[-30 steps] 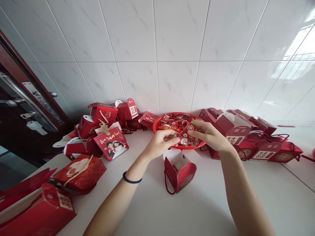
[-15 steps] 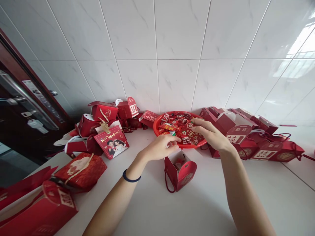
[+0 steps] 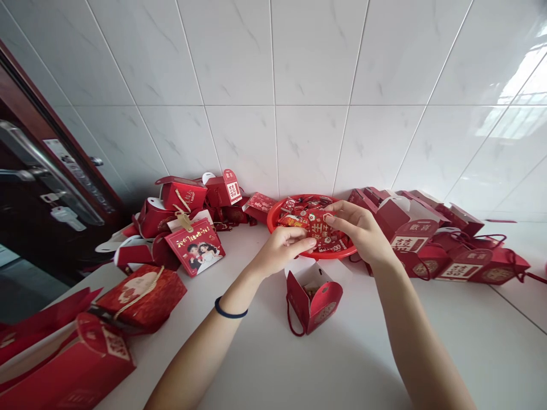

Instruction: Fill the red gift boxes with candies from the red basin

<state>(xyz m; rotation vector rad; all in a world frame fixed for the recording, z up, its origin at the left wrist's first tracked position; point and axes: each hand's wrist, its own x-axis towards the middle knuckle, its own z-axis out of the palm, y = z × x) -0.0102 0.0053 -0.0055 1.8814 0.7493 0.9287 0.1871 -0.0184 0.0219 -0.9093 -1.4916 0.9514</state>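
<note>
- Likely a room in a home; which room cannot be told.
- A glossy, white tiled wall (image 3: 311, 131) rises behind the tabletop's (image 3: 265, 347) far edge.
- Past its left edge, a dark door (image 3: 25, 210) with hanging keys (image 3: 66, 217).
- A window's reflection (image 3: 519, 94) shines on the wall, right.

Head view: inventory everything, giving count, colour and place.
Table: 1, white, lower half
Tiled wall: 1, white, upper half
Door: 1, dark reddish-brown, left edge
Keys: count unclear, pale, on the door
Left boxes: several, red, overlapping, table's left
Right boxes: several, red, overlapping, table's right
Basin: 1, red, by the wall
Loose packets: many, mostly red, in the basin
Front packet: 1, red, over the basin
Open box: 1, red, white inside, before the basin
Wristband: 1, dark blue, on the left forearm
Forearms: 2, bare, bottom edge
Left hand: 1, bare, at front packet's left
Right hand: 1, bare, touching the front packet
</note>
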